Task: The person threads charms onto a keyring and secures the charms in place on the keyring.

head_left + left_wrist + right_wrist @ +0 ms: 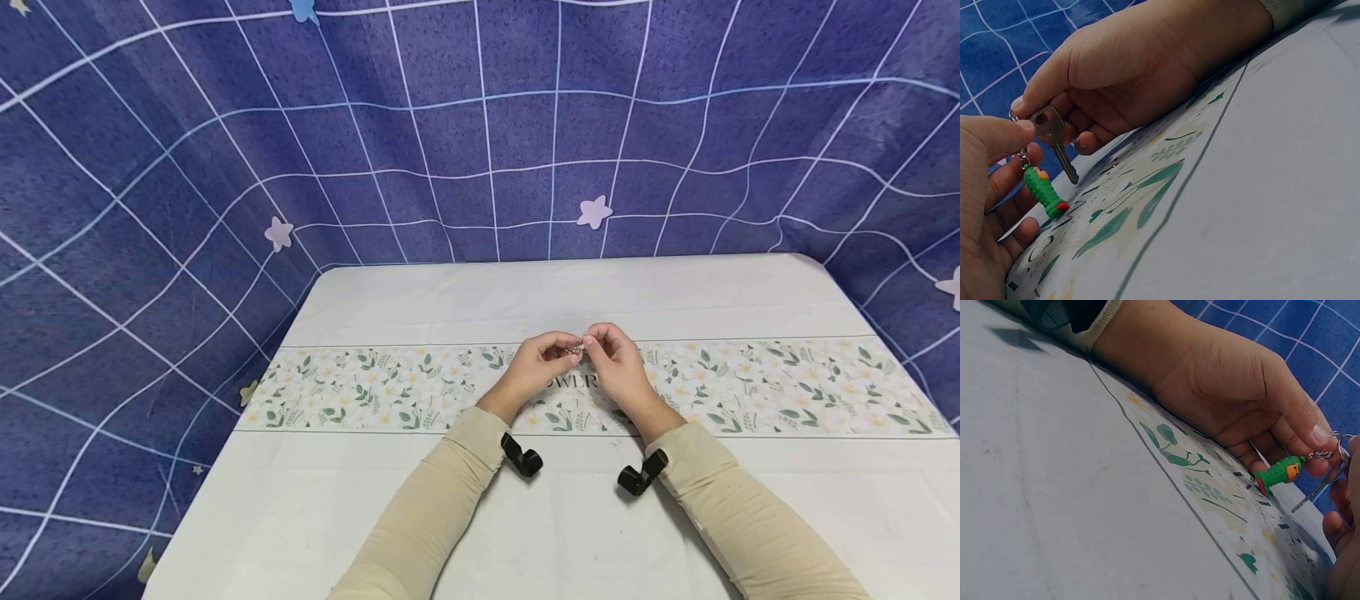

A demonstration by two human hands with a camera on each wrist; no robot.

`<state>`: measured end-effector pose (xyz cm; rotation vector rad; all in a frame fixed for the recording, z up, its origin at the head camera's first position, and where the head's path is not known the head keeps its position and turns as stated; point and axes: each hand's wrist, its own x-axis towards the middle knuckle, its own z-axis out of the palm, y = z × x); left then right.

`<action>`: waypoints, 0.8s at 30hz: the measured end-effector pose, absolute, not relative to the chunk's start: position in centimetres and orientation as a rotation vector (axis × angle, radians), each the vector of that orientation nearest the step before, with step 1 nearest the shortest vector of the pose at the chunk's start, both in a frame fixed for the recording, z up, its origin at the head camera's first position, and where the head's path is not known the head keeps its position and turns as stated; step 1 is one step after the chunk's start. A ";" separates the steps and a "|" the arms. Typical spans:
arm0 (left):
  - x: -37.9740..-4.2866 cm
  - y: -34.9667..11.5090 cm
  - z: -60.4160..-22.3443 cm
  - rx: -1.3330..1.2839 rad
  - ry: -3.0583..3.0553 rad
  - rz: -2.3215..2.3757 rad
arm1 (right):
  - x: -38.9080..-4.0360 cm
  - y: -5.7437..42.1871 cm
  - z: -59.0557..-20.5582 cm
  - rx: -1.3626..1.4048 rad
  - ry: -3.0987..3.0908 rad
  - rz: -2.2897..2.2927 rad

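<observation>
A metal key ring [1340,445] carries a silver key [1054,134] and a small green figure charm [1041,190] with an orange face and a red base. My left hand [536,367] pinches the ring between thumb and index finger, the charm dangling close to its curled fingers on a short chain. From the other side my right hand [618,362] pinches the same small bunch at the ring, fingertips almost meeting those of the left. In the left wrist view the key points downward between both hands. Fingertips partly cover the ring, so its exact grip is hard to see.
Both hands are above a white table [315,517] with a floral printed band [750,387] across it. Blue cloth [450,133] with white grid lines and stars hangs behind and at the sides. Black camera mounts [522,457] sit on both wrists.
</observation>
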<state>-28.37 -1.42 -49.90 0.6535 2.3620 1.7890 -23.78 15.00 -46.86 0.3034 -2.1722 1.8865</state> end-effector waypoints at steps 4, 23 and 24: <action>-28.3 -1.5 -49.9 0.655 2.381 1.771 | -23.8 15.1 -47.0 0.315 -2.174 1.872; -28.4 -1.4 -50.0 0.602 2.329 1.796 | -23.8 15.1 -47.0 0.377 -2.156 1.842; -28.4 -1.4 -50.0 0.602 2.338 1.793 | -23.8 15.1 -46.9 0.379 -2.157 1.840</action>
